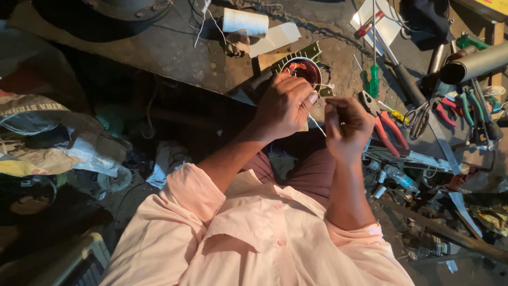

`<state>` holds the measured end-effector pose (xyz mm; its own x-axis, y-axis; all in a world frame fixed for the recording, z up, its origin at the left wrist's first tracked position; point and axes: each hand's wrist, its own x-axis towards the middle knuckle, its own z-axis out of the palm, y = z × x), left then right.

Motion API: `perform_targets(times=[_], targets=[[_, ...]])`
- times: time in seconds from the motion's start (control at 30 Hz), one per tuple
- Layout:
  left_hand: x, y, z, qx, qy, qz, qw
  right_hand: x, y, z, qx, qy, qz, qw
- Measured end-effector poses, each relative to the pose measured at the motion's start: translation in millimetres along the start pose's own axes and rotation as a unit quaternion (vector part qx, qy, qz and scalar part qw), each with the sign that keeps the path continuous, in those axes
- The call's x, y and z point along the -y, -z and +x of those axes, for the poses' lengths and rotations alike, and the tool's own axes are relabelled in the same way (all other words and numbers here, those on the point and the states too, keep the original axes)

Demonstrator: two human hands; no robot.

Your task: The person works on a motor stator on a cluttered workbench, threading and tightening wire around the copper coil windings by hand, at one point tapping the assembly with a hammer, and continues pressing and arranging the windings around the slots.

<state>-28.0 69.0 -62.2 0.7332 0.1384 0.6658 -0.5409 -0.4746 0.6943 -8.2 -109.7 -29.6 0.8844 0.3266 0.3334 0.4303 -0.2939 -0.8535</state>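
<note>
My left hand [286, 108] is closed around a small round coil with reddish copper windings [301, 69], held over the edge of a dark, dirty workbench [174, 47]. A thin white thread [317, 125] runs from the coil down between my hands. My right hand [346, 127] is just right of the left one, its fingers pinched on the thread's free end. A flat green ribbed part [296, 55] lies under the coil. My pink shirt sleeves fill the bottom of the view.
A white spool [245, 21] and paper scraps lie behind the coil. To the right are red-handled pliers [390, 130], a green screwdriver [374, 79], scissors [418, 116], more pliers and a grey tube [473, 63]. Printed sacks [53, 137] pile up at left.
</note>
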Motion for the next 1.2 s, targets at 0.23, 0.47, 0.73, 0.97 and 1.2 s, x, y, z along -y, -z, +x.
perform_targets(times=[0.23, 0.47, 0.73, 0.97, 1.2], targets=[[1.1, -4.5, 3.9, 0.019, 0.005, 0.031, 0.999, 13.4, 3.4, 4.6, -0.025, 0.243, -0.294, 0.924], [0.5, -6.0, 3.5, 0.018, 0.005, 0.029, 0.999, 15.2, 3.2, 3.1, -0.039, 0.237, -0.288, 0.927], [-1.5, -5.4, 3.9, 0.015, 0.018, 0.009, 1.000, 11.1, 5.2, 0.8, -0.054, 0.192, -0.256, 0.946], [0.8, -5.1, 2.2, 0.030, 0.001, 0.013, 0.999, 8.7, 2.7, -0.5, -0.066, 0.181, -0.233, 0.953], [1.8, -6.7, 1.8, 0.027, 0.003, 0.033, 0.999, 9.0, -4.7, 3.0, -0.091, 0.243, -0.283, 0.923]])
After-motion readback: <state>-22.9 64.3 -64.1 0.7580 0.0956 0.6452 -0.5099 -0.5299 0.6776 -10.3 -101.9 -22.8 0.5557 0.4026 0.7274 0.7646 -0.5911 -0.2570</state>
